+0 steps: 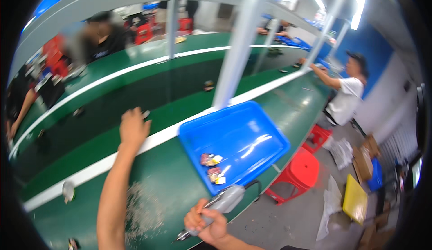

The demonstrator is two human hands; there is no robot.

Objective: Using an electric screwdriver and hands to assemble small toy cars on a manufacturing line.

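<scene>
My right hand is wrapped round a grey electric screwdriver, whose bit points down and left over the green bench. Reaching far forward, my left hand is over the near edge of the conveyor belt. Its fingers are curled, and a small silvery piece shows beside the fingertips; most of it is hidden. Between my hands and a little farther off lies a blue tray holding two small dark red parts with white and yellow bits.
Small parts sit scattered on the belt. A white post rises behind the tray. Screws or scraps litter the bench by my left forearm, near a round piece. Red stools stand at right; co-workers sit or stand along the line.
</scene>
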